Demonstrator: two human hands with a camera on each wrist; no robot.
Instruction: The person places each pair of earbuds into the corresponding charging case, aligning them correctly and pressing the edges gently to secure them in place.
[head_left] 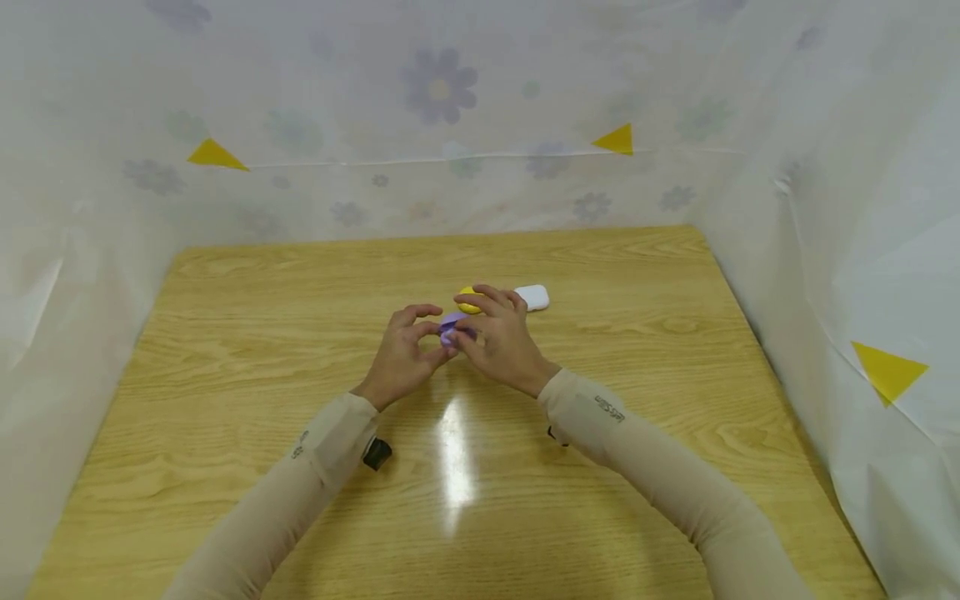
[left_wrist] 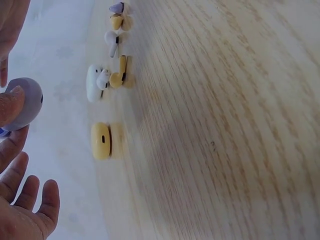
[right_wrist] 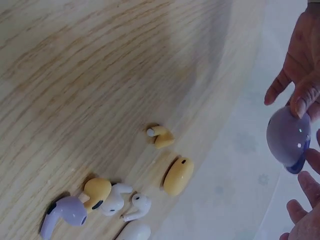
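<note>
A purple earbud case (head_left: pixel 453 320) is held above the table between both hands, its lid apart from its base. The left hand (head_left: pixel 401 358) pinches the case on its left side between thumb and finger, other fingers extended. From the right, the right hand (head_left: pixel 504 343) grips the case with thumb and forefinger, its remaining fingers raised. The right wrist view shows the rounded purple shell (right_wrist: pixel 287 134) and a darker purple flap (right_wrist: pixel 296 164) under it. Whether an earbud sits inside is hidden.
Behind the hands lie a yellow case (head_left: pixel 470 298) and a white case (head_left: pixel 534 297). Loose earbuds rest nearby: a purple one (right_wrist: pixel 66 214), two yellow, including one (right_wrist: pixel 160 136) set apart, and two white, one (right_wrist: pixel 139 205) by the white case. Pale sheeting walls border the table (head_left: pixel 262 333).
</note>
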